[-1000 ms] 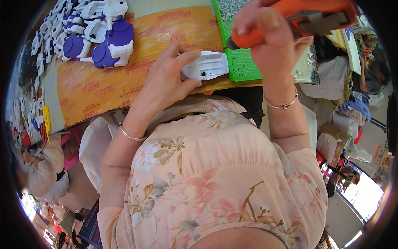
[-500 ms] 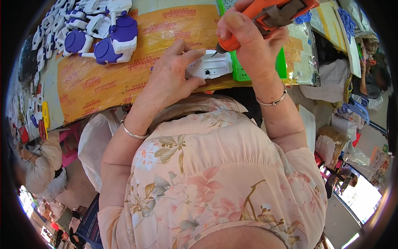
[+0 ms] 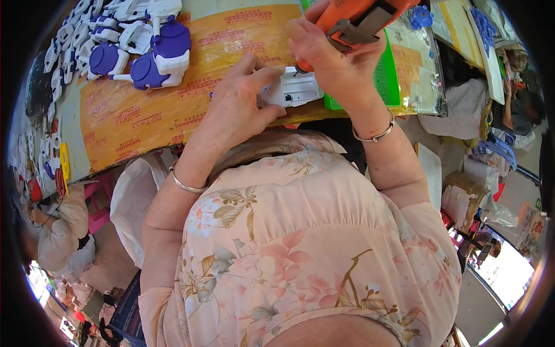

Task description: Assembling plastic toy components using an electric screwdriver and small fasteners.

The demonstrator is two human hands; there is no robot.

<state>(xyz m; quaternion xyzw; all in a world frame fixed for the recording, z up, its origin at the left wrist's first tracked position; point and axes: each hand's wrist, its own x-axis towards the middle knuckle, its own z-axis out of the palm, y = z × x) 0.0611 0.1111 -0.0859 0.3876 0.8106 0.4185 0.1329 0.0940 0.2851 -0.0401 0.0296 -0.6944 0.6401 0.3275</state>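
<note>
A white plastic housing (image 3: 302, 88) lies near the front edge of the table, hollow side up. My left hand (image 3: 241, 95) grips its left end between thumb and fingers, pressing it to the tabletop. In my right hand (image 3: 341, 63) is an orange electric screwdriver (image 3: 352, 23), held tilted with its dark nose pointing down at the housing's upper edge. The bit's very tip is too small to make out against the part. Beside the housing, partly behind my right hand, stands a green plastic basket (image 3: 388, 81).
Several white and purple plastic assemblies (image 3: 151, 69) are heaped at the table's far left. Brown printed tape (image 3: 133, 115) covers the tabletop (image 3: 430, 87). A yellow cutter (image 3: 63, 162) lies at the left edge. Blue plastic parts (image 3: 421, 17) sit at the far right. Another person (image 3: 60, 231) is seated at left.
My right hand has moved slightly left with the screwdriver, whose nose is now down against the housing. My left hand and the housing have barely shifted.
</note>
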